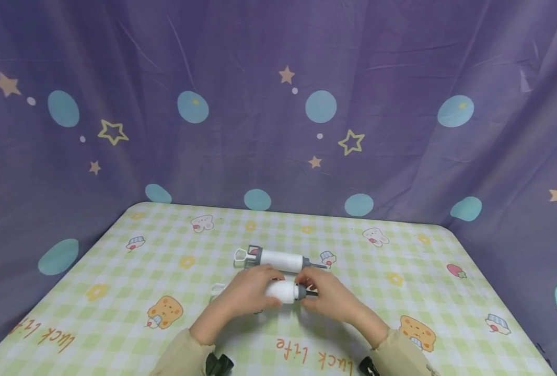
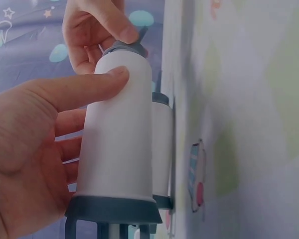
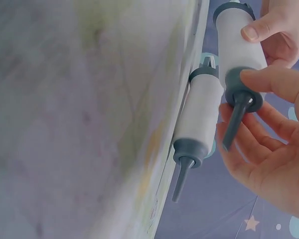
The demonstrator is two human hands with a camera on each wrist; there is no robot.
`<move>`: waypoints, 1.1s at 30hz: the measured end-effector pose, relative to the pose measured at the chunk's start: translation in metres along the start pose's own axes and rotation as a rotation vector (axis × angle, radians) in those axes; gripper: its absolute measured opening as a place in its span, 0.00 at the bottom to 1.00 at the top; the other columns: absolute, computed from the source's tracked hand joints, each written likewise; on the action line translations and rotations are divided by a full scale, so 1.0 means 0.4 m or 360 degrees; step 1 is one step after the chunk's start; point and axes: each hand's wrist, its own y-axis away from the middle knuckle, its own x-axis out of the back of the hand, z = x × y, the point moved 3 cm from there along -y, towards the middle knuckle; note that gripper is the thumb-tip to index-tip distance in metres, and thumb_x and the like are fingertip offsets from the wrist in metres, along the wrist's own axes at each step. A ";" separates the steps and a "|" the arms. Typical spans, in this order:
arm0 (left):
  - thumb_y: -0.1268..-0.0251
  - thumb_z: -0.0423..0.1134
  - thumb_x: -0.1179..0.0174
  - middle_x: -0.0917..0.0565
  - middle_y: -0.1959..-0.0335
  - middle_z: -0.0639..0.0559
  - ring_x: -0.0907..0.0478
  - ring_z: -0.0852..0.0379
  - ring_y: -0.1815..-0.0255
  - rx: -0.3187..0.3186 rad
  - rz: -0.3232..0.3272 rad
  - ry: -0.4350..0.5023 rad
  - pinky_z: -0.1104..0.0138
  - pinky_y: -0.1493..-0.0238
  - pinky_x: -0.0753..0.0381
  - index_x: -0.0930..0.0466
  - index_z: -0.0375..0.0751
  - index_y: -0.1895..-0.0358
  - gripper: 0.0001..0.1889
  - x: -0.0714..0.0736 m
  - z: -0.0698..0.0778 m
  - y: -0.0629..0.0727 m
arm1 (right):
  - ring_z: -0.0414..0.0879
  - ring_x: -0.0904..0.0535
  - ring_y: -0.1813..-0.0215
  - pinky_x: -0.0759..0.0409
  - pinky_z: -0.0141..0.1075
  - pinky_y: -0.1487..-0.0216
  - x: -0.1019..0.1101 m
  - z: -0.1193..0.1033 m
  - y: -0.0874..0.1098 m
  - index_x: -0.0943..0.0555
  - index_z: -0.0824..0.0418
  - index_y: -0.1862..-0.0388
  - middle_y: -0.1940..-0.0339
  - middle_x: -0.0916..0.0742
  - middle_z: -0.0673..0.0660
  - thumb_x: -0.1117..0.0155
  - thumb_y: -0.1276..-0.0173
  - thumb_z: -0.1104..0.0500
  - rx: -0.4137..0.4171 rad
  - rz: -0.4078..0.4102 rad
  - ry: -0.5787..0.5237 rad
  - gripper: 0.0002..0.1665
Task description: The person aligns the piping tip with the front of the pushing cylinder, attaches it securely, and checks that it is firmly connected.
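Note:
A large white syringe-like dispenser point(image 2: 120, 129), with a grey collar at each end and a thin dark nozzle point(image 3: 236, 119), lies sideways between the two hands. My left hand point(image 1: 247, 292) grips its barrel, thumb along the near side and fingers round the other side. At the nozzle end, my right hand point(image 1: 327, 295) pinches the grey end cap point(image 3: 239, 82) between thumb and fingers. Just beyond it on the table rests a second, matching dispenser point(image 1: 281, 260), its pale loop handle to the left and nozzle to the right. Neither hand holds that one.
A green-and-white checked cloth point(image 1: 118, 292) with printed bears, cupcakes and lettering covers the table. Behind the table's far edge hangs a purple curtain point(image 1: 241, 68) with stars and blue dots.

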 end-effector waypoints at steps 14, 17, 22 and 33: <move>0.59 0.49 0.31 0.21 0.66 0.56 0.27 0.62 0.70 0.0021 0.0065 -0.0024 0.70 0.71 0.30 0.20 0.46 0.57 0.22 0.035 0.011 -0.029 | 0.42 0.21 0.60 0.21 0.36 0.56 0.033 0.004 -0.020 0.26 0.60 0.58 0.61 0.18 0.50 0.32 0.53 0.68 0.0073 0.0200 -0.0070 0.21; 0.58 0.49 0.31 0.21 0.66 0.56 0.27 0.61 0.70 0.0021 0.0065 -0.0022 0.70 0.70 0.29 0.20 0.46 0.56 0.22 0.041 0.014 -0.033 | 0.41 0.22 0.60 0.21 0.36 0.54 0.040 0.007 -0.023 0.25 0.58 0.59 0.62 0.20 0.48 0.32 0.53 0.68 0.0111 0.0223 -0.0068 0.21; 0.57 0.50 0.31 0.21 0.65 0.56 0.26 0.60 0.69 0.0024 0.0103 -0.0033 0.69 0.70 0.29 0.20 0.46 0.56 0.23 0.054 0.019 -0.040 | 0.40 0.24 0.58 0.22 0.35 0.53 0.052 0.010 -0.028 0.26 0.55 0.58 0.61 0.22 0.45 0.32 0.52 0.68 0.0131 0.0267 -0.0040 0.21; 0.57 0.51 0.31 0.20 0.64 0.56 0.24 0.59 0.68 0.0015 0.0271 -0.0083 0.66 0.67 0.26 0.20 0.46 0.56 0.23 0.089 0.038 -0.051 | 0.41 0.24 0.58 0.21 0.33 0.56 0.089 -0.003 -0.038 0.24 0.54 0.58 0.60 0.22 0.46 0.32 0.51 0.69 0.0147 0.0401 -0.0040 0.21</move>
